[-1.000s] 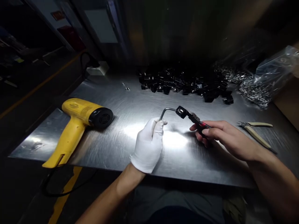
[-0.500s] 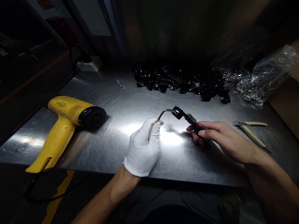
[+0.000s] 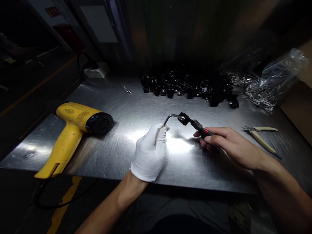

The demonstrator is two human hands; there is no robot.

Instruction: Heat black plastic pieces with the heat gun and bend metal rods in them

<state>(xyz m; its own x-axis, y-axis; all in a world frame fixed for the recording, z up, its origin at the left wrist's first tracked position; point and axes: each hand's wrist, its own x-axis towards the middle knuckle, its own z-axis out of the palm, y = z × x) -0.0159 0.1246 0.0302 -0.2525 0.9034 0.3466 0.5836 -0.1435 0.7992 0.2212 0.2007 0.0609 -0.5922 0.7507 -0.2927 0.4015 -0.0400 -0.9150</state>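
Observation:
My left hand (image 3: 149,152), in a white glove, is closed around a bent metal rod (image 3: 170,117) that looks like a hex key. The rod's far end meets a small black part (image 3: 183,119) with a shiny metal fitting. Bare, my right hand (image 3: 224,143) grips a pair of pliers (image 3: 200,127) with dark, red-marked handles. The jaws of the pliers reach the right side of the black part, so it hangs above the steel table between both tools. The fingers of the right hand partly cover the handles.
A yellow heat gun (image 3: 73,130) lies at left on the steel table (image 3: 117,156). Many black parts (image 3: 185,86) are heaped at the back, beside a clear bag of metal pieces (image 3: 264,92). Cream-handled cutters (image 3: 263,138) lie at right. Small metal pieces (image 3: 127,90) rest at back left.
The view has shifted slightly, moving the heat gun a little to the right in the picture. Both hands keep their grips, and the black part stays between the tools.

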